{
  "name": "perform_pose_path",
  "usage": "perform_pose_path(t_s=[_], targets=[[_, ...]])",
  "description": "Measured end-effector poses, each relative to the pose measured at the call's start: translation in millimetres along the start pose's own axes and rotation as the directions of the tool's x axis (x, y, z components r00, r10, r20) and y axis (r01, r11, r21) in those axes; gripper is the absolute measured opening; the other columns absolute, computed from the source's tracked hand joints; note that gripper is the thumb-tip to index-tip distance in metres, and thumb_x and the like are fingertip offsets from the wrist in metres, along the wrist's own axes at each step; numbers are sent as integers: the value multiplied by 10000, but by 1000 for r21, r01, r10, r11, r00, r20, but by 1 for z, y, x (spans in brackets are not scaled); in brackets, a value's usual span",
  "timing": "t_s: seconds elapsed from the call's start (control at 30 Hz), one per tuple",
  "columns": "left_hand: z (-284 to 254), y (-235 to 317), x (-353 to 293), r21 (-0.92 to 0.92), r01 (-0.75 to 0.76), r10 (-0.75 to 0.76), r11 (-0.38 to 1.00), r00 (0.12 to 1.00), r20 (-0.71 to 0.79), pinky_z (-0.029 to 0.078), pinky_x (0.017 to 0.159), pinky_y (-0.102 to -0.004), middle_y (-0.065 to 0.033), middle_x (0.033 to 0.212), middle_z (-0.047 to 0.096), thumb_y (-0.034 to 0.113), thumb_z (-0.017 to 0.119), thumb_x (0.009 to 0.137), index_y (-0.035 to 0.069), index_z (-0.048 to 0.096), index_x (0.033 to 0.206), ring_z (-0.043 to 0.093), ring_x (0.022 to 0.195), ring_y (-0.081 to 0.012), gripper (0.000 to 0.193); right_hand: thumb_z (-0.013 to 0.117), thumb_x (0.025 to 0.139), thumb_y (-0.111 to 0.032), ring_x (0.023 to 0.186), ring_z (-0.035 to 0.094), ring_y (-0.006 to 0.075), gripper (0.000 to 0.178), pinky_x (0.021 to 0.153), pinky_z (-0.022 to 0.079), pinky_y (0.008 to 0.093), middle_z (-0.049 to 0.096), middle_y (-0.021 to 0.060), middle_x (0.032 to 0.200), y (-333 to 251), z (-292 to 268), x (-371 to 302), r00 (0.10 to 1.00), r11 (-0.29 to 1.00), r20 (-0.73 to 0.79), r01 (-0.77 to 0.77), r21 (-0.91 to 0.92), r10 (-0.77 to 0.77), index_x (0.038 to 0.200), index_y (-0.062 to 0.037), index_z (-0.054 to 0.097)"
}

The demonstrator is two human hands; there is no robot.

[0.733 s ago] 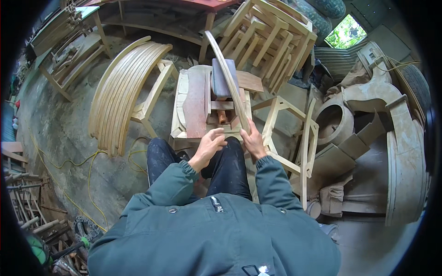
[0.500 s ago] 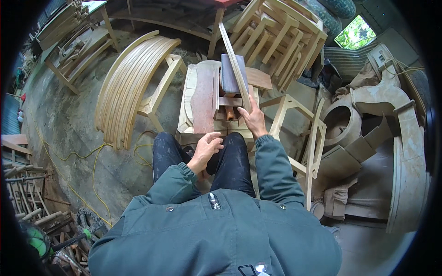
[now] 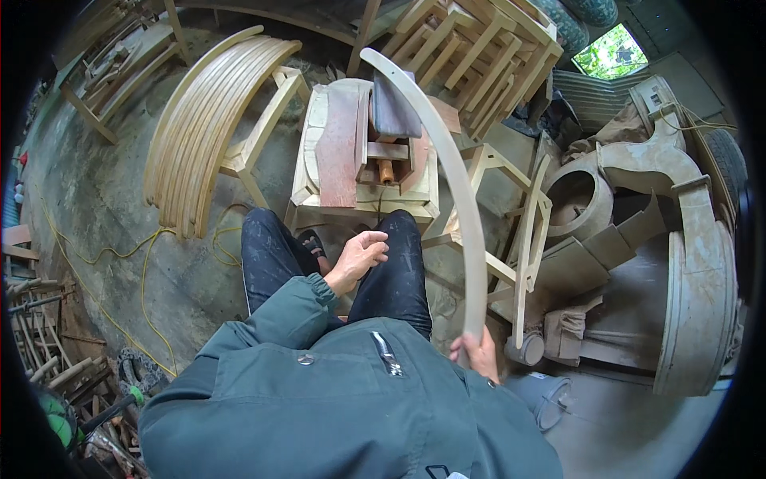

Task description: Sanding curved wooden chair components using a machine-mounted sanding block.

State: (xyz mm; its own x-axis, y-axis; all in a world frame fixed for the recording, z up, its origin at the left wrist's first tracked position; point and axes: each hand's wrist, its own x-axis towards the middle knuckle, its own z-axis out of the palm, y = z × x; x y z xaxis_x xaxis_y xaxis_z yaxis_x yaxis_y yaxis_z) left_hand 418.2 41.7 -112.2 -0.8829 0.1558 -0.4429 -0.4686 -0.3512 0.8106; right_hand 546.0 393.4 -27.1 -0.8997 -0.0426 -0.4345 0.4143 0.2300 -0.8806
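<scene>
My right hand point(image 3: 477, 353) is closed around the near end of a long curved wooden strip point(image 3: 459, 172), low at my right side. From there the strip arcs upward and to the left; its far end has a small dark hole. Over my lap, between the knees, my left hand point(image 3: 361, 259) holds nothing, its fingers loosely bent and apart from the thumb. Beyond my knees stands a low wooden bench point(image 3: 315, 152) bearing a reddish board point(image 3: 338, 164), a dark grey-blue block point(image 3: 393, 112) and an orange-brown cylinder point(image 3: 386, 172). The strip passes over the bench's right side.
To the left, several similar curved strips point(image 3: 215, 120) lie stacked on a wooden frame point(image 3: 263, 128). Wooden frames point(image 3: 471, 56) are piled behind. At the right are a light frame point(image 3: 531, 247) and a large dusty duct point(image 3: 702, 263). A yellow cord point(image 3: 104, 259) crosses the floor.
My right hand has drawn back from the bench to my right side, bringing the curved strip with it and turning its broad face up. My left hand stays over my lap.
</scene>
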Motion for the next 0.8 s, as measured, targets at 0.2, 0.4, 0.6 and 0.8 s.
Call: perform_pose_path(t_s=[0.2, 0.4, 0.6, 0.8], targets=[[2, -11, 3, -22, 1, 0, 1000, 999, 45, 528, 879, -299, -67, 1156, 697, 233, 645, 1053, 61, 615, 1361, 685, 977, -149, 355, 556, 1093, -364, 598, 635, 227, 317, 519, 547, 387, 637, 107, 835, -42, 3, 23, 956, 892, 187, -280, 355, 226, 1237, -108, 436], [-17, 10, -10, -33, -55, 54, 998, 998, -39, 532, 873, -286, -64, 1169, 704, 229, 643, 1054, 61, 613, 1362, 688, 983, -145, 352, 552, 1096, -389, 571, 605, 182, 283, 473, 528, 358, 595, 51, 803, -91, 83, 171, 976, 940, 209, -131, 313, 67, 1182, -164, 405], [-45, 4, -17, -69, -67, 55, 995, 985, -165, 542, 861, -292, -72, 1160, 705, 206, 640, 1053, 58, 592, 1383, 694, 959, -140, 365, 611, 1062, -343, 509, 610, 174, 309, 440, 537, 356, 588, 58, 722, -136, 166, 285, 984, 979, 88, 139, 146, -153, 1144, -76, 480], [-38, 7, -24, -65, -54, 44, 996, 987, -154, 541, 859, -295, -79, 1162, 703, 217, 639, 1056, 54, 590, 1387, 697, 961, -147, 372, 613, 1049, -313, 503, 595, 179, 317, 460, 526, 342, 577, 60, 726, -145, 166, 305, 963, 963, 3, 271, 9, -271, 1137, -39, 480]])
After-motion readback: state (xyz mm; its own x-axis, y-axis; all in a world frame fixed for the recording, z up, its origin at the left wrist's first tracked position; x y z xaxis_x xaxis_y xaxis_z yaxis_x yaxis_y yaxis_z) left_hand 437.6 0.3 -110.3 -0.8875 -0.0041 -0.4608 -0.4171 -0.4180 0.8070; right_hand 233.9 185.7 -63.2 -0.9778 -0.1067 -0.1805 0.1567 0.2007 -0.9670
